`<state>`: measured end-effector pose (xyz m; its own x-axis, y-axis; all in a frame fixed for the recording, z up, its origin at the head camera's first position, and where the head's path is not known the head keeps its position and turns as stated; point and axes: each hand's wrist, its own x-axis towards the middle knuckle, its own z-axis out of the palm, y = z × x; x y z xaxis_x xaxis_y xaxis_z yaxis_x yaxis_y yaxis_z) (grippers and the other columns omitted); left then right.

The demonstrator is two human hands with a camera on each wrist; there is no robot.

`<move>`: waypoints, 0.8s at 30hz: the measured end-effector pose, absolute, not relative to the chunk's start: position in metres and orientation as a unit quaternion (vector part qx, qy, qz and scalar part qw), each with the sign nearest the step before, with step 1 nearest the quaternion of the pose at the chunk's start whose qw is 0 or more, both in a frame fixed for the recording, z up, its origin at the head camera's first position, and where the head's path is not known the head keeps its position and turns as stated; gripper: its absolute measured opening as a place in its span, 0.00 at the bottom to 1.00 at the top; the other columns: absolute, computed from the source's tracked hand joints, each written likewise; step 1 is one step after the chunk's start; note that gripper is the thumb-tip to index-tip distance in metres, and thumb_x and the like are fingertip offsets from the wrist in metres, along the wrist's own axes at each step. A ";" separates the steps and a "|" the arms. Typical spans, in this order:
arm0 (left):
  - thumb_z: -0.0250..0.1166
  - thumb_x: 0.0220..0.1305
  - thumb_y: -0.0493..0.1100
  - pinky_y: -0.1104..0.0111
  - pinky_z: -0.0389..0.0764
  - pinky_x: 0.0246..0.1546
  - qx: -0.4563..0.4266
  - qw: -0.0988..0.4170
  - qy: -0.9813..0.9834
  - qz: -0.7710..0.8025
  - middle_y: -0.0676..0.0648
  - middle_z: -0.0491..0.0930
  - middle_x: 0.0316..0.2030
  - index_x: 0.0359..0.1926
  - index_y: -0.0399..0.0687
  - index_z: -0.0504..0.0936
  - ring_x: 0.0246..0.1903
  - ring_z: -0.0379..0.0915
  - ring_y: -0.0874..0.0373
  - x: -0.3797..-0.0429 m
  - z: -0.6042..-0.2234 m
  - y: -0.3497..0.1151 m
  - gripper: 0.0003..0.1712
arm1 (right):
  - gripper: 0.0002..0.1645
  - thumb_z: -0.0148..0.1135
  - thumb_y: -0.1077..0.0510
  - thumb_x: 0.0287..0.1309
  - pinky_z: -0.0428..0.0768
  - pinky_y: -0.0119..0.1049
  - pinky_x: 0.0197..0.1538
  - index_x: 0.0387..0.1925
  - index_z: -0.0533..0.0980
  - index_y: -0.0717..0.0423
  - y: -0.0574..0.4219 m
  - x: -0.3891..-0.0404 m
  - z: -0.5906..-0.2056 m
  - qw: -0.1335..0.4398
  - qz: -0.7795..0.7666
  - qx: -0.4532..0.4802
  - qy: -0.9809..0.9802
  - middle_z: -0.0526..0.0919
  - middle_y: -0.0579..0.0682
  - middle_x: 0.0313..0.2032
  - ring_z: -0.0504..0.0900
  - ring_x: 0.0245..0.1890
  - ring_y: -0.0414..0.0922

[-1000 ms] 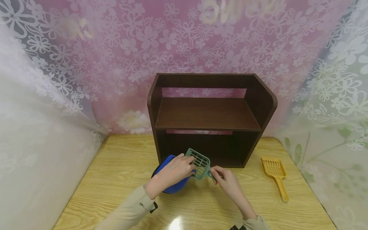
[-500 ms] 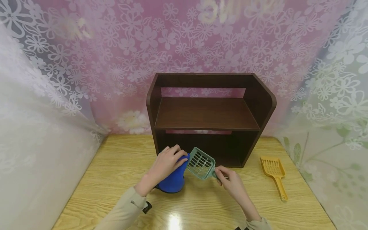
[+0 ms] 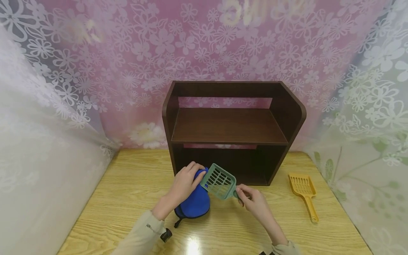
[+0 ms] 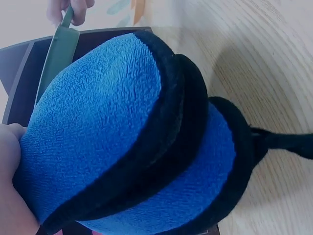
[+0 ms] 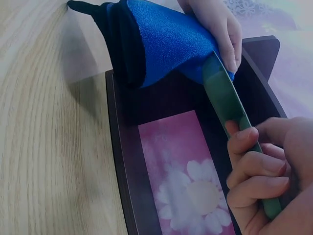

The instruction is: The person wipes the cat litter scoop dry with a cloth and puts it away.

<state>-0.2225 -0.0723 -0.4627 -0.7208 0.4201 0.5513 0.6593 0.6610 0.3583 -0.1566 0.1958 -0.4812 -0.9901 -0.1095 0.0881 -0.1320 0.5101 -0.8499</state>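
My left hand point(image 3: 186, 180) grips the top of a folded blue terry cloth point(image 3: 196, 202) with black edging and a hanging loop. The lower part of the cloth hangs down, its loop at the bottom. My right hand point(image 3: 255, 202) holds a green slotted litter scoop point(image 3: 220, 180) by its handle, in front of the shelf's lower opening. In the right wrist view the fingers point(image 5: 259, 171) curl round the handle, and the scoop's far edge meets the cloth beside the left fingertips. From the left wrist, the cloth point(image 4: 98, 112) hides most of the left hand and part of the scoop.
A dark brown two-tier shelf point(image 3: 229, 125) stands at the back of the wooden table point(image 3: 137, 198). To its right lies a yellow slotted scoop point(image 3: 304, 191). Floral curtains point(image 3: 134, 71) enclose the table at the back and both sides.
My left hand has drawn back from over the scoop's face toward its left edge, the cloth now drooping lower. The scoop shifted right, then slightly back left to meet the cloth.
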 end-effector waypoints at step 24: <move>0.58 0.77 0.48 0.62 0.80 0.40 -0.206 0.083 -0.868 -0.444 0.47 0.86 0.43 0.49 0.46 0.85 0.36 0.80 0.58 -0.234 -0.462 -0.061 0.14 | 0.10 0.58 0.50 0.74 0.59 0.28 0.22 0.38 0.83 0.46 0.193 -0.158 -0.489 0.032 0.454 0.067 -0.888 0.77 0.47 0.18 0.63 0.14 0.33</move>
